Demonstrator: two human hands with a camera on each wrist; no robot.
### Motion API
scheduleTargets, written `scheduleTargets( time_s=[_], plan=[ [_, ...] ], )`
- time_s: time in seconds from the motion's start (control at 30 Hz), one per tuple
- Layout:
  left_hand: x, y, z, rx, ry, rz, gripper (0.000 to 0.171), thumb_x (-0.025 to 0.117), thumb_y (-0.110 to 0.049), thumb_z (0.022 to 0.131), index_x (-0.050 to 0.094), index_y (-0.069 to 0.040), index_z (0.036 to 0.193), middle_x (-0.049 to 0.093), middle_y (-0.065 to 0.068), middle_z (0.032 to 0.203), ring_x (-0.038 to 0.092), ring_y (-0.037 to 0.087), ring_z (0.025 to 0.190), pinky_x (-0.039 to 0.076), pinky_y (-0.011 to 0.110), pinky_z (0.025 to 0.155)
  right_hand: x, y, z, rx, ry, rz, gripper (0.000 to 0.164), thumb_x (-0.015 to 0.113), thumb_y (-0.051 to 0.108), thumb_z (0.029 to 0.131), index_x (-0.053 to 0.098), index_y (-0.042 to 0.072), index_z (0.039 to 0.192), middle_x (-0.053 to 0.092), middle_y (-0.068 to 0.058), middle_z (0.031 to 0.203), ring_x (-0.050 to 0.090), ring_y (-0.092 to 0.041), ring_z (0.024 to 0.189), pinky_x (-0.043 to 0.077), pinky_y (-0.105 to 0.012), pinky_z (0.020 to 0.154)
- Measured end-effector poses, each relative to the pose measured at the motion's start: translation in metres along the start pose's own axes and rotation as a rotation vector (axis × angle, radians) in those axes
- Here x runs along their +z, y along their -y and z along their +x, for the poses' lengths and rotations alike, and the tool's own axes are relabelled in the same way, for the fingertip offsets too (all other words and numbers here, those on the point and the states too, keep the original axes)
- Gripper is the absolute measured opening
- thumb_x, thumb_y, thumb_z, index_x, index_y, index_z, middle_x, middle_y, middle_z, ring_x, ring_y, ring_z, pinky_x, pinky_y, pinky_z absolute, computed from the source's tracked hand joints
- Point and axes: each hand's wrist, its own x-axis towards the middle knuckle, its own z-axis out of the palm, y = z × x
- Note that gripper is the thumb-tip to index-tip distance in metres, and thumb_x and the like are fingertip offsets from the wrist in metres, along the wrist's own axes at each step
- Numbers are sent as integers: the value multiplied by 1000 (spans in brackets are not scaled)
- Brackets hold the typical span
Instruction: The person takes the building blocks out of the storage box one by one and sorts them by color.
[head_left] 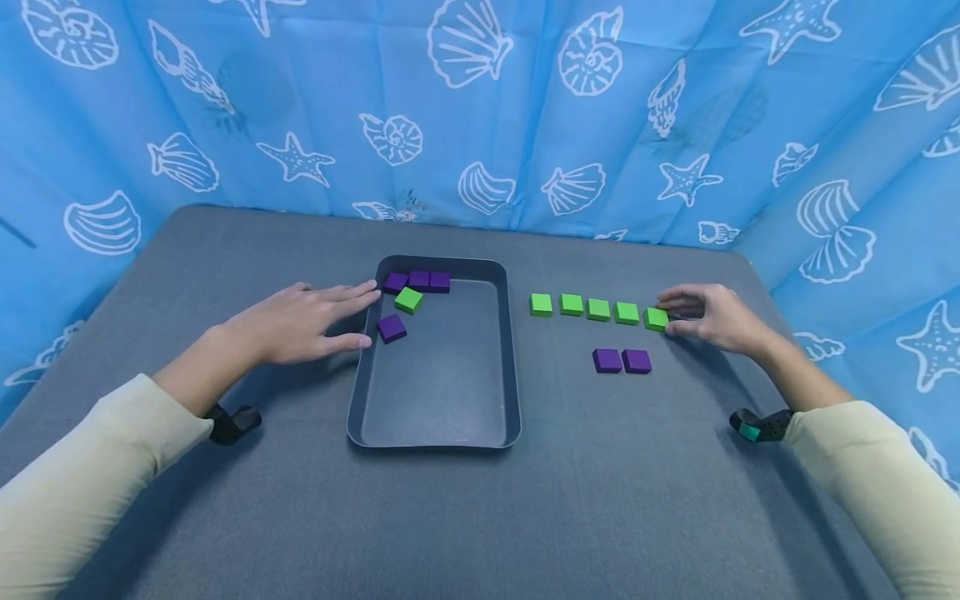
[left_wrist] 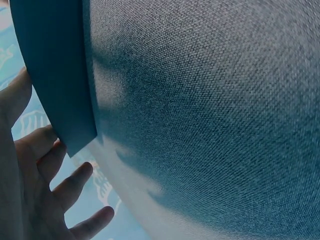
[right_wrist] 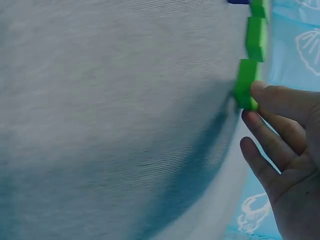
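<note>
My right hand (head_left: pixel 716 317) pinches the rightmost green block (head_left: pixel 656 319) of a row, thumb on its near side and fingers behind. In the right wrist view, the thumb lies over that green block (right_wrist: pixel 246 85). My left hand (head_left: pixel 303 323) reaches the left wall of a dark grey tray (head_left: pixel 435 444), its fingers stretched out and the tips right at the rim. Seen from the left wrist, the fingers stand along the tray's outer wall (left_wrist: pixel 55 65). Inside the tray are several purple blocks (head_left: pixel 392 328), three of them along the far wall, and one green block (head_left: pixel 408 300).
Several more green blocks (head_left: pixel 597 310) continue the row leftward toward the tray. Two purple blocks (head_left: pixel 622 361) lie side by side in front of that row. All rest on a grey cloth-covered table (head_left: pixel 600 500). A blue shell-patterned curtain (head_left: pixel 480 108) hangs behind and at the sides.
</note>
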Motion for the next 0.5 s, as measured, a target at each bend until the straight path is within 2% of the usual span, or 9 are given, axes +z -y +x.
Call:
scheduleTargets(
  time_s=[0.13, 0.2, 0.23, 0.4, 0.5],
  plan=[
    [-1, 0, 0, 3, -3, 6, 76, 50, -57, 99, 29, -13, 158, 26, 10, 163, 40, 39, 140, 28, 70, 108, -8, 13, 8, -39, -46, 24, 47, 73, 1, 89, 56, -9, 132, 63, -28, 126, 62, -43, 116, 55, -26, 87],
    [-1, -1, 0, 2, -1, 5, 76, 50, -57, 99, 29, -13, 158, 26, 11, 163, 40, 39, 140, 28, 71, 108, -12, 24, 15, -54, -61, 26, 47, 73, 1, 89, 56, -8, 131, 63, -27, 126, 62, -41, 116, 54, -20, 86],
    [-2, -1, -1, 2, 0, 4, 76, 49, -57, 99, 29, -13, 158, 26, 11, 163, 40, 39, 140, 28, 71, 107, -14, 30, 19, -58, -63, 30, 47, 73, 1, 89, 57, -8, 132, 63, -27, 126, 62, -40, 116, 53, -20, 87],
    [-1, -1, -1, -6, 1, 2, 77, 49, -58, 99, 29, -13, 158, 27, 11, 162, 40, 39, 140, 27, 71, 108, -18, 68, 39, -105, -26, 37, 44, 72, 0, 90, 58, -6, 131, 64, -25, 126, 63, -38, 116, 50, -47, 97],
    [0, -1, 0, -10, -2, 3, 77, 49, -59, 99, 29, -13, 158, 26, 11, 163, 39, 39, 140, 27, 70, 108, -18, 92, 51, -142, -8, 46, 43, 72, -1, 89, 60, -4, 130, 66, -22, 124, 63, -36, 115, 49, -51, 97]
  ],
)
